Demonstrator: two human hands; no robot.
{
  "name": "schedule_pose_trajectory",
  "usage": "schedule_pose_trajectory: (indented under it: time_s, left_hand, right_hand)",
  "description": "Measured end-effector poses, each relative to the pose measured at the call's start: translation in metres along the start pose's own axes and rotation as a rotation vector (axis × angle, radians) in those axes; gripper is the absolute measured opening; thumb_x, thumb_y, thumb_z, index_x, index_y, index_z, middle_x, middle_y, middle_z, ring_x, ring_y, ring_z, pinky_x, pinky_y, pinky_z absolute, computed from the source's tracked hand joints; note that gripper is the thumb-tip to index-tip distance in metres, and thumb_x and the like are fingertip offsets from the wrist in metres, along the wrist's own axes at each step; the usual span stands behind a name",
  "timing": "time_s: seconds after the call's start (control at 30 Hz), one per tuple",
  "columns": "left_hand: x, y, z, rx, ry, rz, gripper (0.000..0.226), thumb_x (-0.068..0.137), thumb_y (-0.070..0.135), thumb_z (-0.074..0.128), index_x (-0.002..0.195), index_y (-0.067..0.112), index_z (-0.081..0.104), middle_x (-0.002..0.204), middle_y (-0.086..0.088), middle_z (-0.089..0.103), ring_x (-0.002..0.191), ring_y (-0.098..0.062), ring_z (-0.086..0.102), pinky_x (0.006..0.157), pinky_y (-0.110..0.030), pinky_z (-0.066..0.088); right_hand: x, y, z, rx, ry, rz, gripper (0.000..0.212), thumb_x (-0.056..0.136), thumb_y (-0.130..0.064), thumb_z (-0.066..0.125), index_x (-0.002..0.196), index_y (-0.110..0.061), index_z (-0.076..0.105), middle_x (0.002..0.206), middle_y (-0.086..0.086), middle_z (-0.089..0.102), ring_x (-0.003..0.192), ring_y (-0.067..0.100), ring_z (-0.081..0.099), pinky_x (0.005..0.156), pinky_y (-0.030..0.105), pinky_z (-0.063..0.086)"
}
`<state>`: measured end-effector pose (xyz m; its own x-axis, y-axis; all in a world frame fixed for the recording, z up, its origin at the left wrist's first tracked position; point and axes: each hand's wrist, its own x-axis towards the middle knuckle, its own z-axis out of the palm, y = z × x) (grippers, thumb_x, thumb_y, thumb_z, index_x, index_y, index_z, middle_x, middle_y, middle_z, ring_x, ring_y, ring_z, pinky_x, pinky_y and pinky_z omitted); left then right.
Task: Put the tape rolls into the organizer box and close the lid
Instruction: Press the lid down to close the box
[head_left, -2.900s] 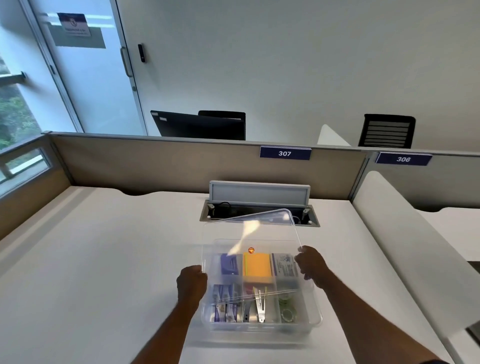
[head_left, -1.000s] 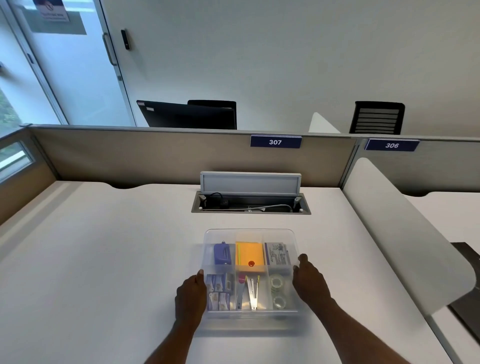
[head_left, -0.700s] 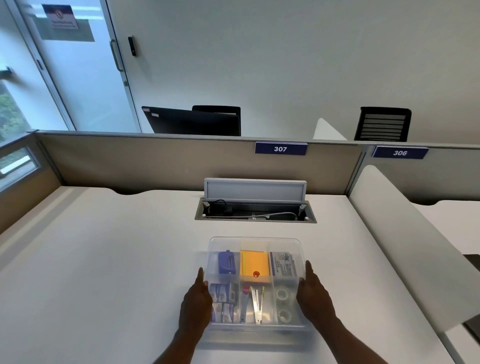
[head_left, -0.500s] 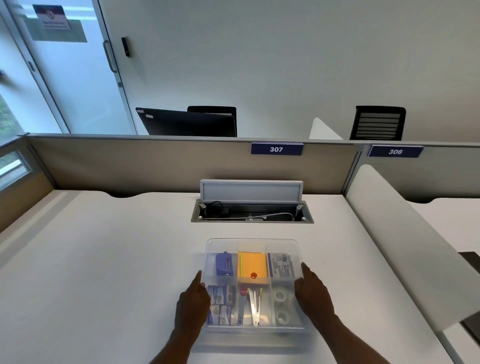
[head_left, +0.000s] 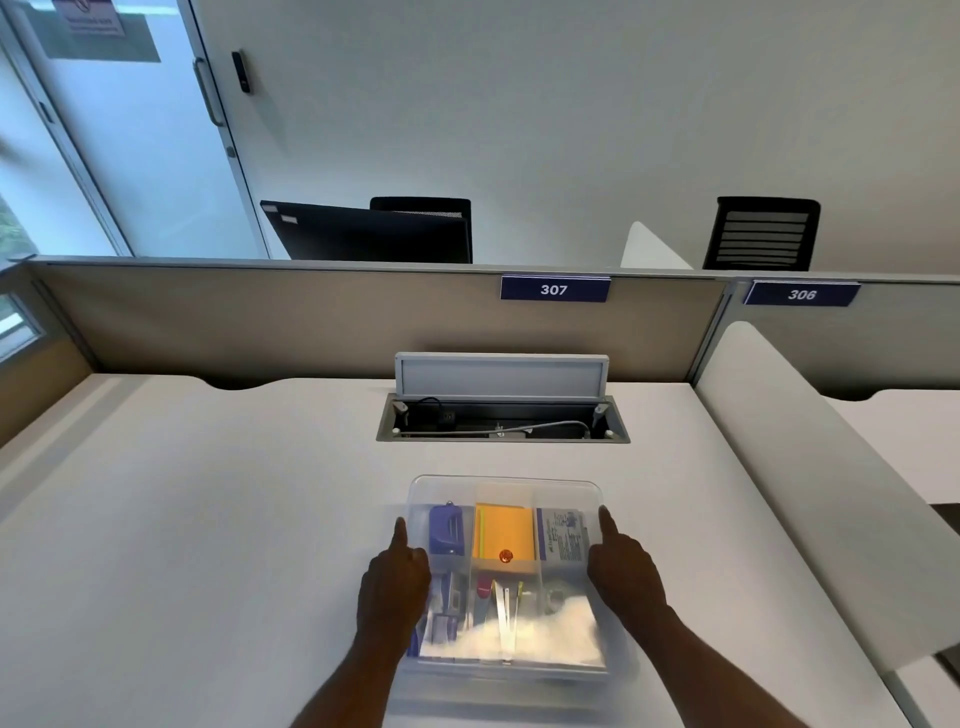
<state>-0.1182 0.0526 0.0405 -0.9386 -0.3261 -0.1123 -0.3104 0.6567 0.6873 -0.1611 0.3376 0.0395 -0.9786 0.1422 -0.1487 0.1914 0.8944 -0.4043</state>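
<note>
Since earlier, both hands have flattened: left hand (head_left: 393, 584) and right hand (head_left: 622, 571) press open-palmed against the clear rectangular organizer box (head_left: 506, 491), lower centre, long axis across the frame, gripping nothing.

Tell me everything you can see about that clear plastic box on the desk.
The organizer box is see-through plastic with rounded corners, split by dividers into compartments. Its clear lid looks down on top, and glare whitens its near part. It sits flat on the white desk, in front of the cable hatch. Inside show a blue item, an orange pad, a printed packet and a tape roll. The left hand and right hand rest flat against its two sides.
</note>
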Motion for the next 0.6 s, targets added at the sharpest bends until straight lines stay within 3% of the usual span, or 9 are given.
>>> schedule_pose_trajectory:
  time_s: [0.07,0.1,0.2,0.27,0.33,0.43,0.5,0.6]
  left_hand:
    - [0.007,0.001,-0.002,0.025,0.045,0.005,0.047,0.101,0.035,0.034,0.137,0.009,0.046,0.114,-0.014,0.069,0.103,-0.03,0.067,0.098,-0.042,0.052]
    - [0.013,0.003,-0.004,0.044,0.053,0.016,0.049,0.1,0.039,0.032,0.126,0.005,0.056,0.114,-0.014,0.07,0.105,-0.031,0.066,0.097,-0.041,0.051]
    - [0.027,0.011,-0.01,0.102,0.079,0.027,0.042,0.1,0.032,0.04,0.096,0.0,0.066,0.097,-0.015,0.072,0.092,-0.031,0.068,0.085,-0.038,0.054]
    - [0.032,0.013,-0.008,0.021,0.117,-0.021,0.033,0.098,0.023,0.048,0.092,-0.003,0.068,0.094,-0.018,0.073,0.089,-0.032,0.07,0.085,-0.041,0.056]
    - [0.031,0.015,-0.004,-0.068,0.097,-0.089,0.026,0.097,0.016,0.048,0.109,-0.001,0.065,0.105,-0.018,0.071,0.098,-0.034,0.067,0.091,-0.042,0.054]
    - [0.035,0.013,0.0,0.044,-0.019,-0.024,0.054,0.096,0.012,0.046,0.147,0.015,0.026,0.112,-0.013,0.064,0.097,-0.026,0.065,0.085,-0.031,0.053]
    - [0.043,0.01,0.001,0.109,-0.069,-0.004,0.065,0.094,0.012,0.047,0.15,0.021,0.016,0.099,-0.01,0.064,0.081,-0.019,0.064,0.073,-0.025,0.053]
    - [0.047,0.01,0.003,0.055,-0.052,-0.039,0.055,0.096,0.019,0.043,0.148,0.022,0.025,0.088,-0.008,0.068,0.07,-0.016,0.063,0.067,-0.024,0.052]
  right_hand:
    - [0.005,-0.003,-0.002,0.041,0.039,0.021,0.049,0.094,-0.023,0.039,0.142,-0.016,0.03,0.101,0.014,0.066,0.087,0.028,0.067,0.077,0.035,0.056]
    - [0.006,-0.004,-0.002,0.063,0.058,0.021,0.044,0.094,-0.023,0.04,0.136,-0.014,0.036,0.1,0.014,0.067,0.086,0.029,0.067,0.076,0.036,0.057]
    - [0.011,-0.006,-0.003,0.07,0.131,-0.023,0.032,0.095,-0.024,0.042,0.123,-0.009,0.045,0.097,0.016,0.07,0.082,0.031,0.069,0.072,0.036,0.057]
    - [0.015,-0.008,-0.004,0.039,0.17,-0.058,0.028,0.097,-0.023,0.042,0.118,-0.006,0.049,0.095,0.017,0.07,0.082,0.032,0.069,0.071,0.037,0.056]
    - [0.023,-0.009,-0.008,-0.021,0.197,-0.087,0.024,0.097,-0.022,0.04,0.111,-0.006,0.05,0.088,0.019,0.069,0.079,0.037,0.067,0.067,0.037,0.052]
    - [0.035,-0.008,-0.013,-0.068,0.175,-0.088,0.023,0.097,-0.021,0.039,0.114,-0.008,0.047,0.083,0.02,0.067,0.076,0.038,0.065,0.064,0.037,0.048]
    - [0.039,-0.006,-0.011,-0.074,0.113,-0.07,0.039,0.096,-0.021,0.042,0.134,-0.013,0.037,0.087,0.018,0.068,0.072,0.031,0.064,0.068,0.036,0.051]
    - [0.045,-0.004,-0.007,-0.072,-0.009,-0.053,0.065,0.094,-0.022,0.048,0.149,-0.017,0.014,0.093,0.012,0.068,0.068,0.018,0.06,0.069,0.032,0.054]
